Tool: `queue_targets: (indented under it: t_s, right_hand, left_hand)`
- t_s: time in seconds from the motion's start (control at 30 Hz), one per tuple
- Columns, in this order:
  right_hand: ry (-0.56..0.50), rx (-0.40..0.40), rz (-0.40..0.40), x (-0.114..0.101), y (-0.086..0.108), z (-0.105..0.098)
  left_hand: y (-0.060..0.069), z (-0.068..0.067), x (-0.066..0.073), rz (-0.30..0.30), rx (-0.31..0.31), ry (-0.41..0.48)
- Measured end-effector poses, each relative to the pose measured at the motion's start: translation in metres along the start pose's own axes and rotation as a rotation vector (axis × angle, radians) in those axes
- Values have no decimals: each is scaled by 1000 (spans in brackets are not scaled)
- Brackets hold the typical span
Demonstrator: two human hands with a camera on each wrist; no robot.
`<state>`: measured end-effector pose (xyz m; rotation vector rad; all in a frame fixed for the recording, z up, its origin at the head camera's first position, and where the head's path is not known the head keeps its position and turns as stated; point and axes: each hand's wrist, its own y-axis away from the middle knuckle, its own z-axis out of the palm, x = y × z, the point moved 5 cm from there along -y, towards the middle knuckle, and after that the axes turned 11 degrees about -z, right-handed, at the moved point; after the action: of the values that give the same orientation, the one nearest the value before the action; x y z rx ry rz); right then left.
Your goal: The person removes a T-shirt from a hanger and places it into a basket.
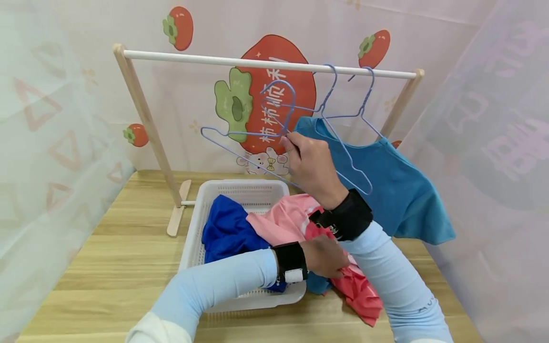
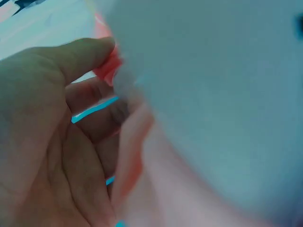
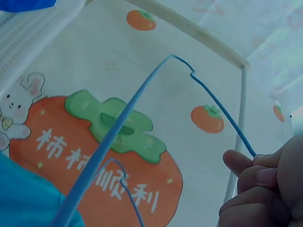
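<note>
Head view: slim, round-hooked, lilac-blue hanger (image 1: pixel 253 134) above crumpled pink-and-red garment (image 1: pixel 286 221).

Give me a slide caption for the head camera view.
The right hand grips a bare hanger; the left hand holds pink clothing spilling from a white basket.

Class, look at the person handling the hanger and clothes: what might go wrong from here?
1. The blue wire hanger in the right hand might snag the bare hanger on the rail, which looks close in the head view.
2. The pink-and-red garment pinched by the left hand trails past the rim of the white basket, so the rest could slip out.
3. The left hand is close to the right forearm, so the arms might bump.
</note>
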<state>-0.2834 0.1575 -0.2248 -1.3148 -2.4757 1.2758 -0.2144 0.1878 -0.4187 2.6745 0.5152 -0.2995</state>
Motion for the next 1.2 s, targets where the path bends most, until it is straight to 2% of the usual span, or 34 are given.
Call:
queue_targets:
  t_s: [0.03,0.23,0.43,0.57,0.67,0.8,0.9,1.03,1.1,1.2]
  right_hand:
    - [13,1,5,1,-1,-3]
    - [58,14,92,21,-4,-16]
    - [130,53,163,40,-17,-29]
    - [171,68,199,48,-31,-34]
    - [164,45,244,55,-42,-32]
    - [149,-7,307,66,-50,-23]
    - [144,-33,335,72,-49,-16]
    - [169,-35,338,72,-41,-14]
    - [208,-18,285,63,-34,-16]
    - [257,16,118,40,-16,-22]
  left_hand:
    - [1,-1,-4,-34,5,150]
    - [25,-7,-25,13,66,324]
    - [44,-14,-46,-1,99,419]
    - [56,-18,-60,1,164,485]
    - [70,-19,-73,10,228,520]
    - [92,-13,-97,-12,278,608]
    - [109,-3,-120,-53,309,707]
    - [139,15,-156,-166,396,780]
    - [154,26,-174,-240,446,794]
    - [172,42,-195,-327,495,807]
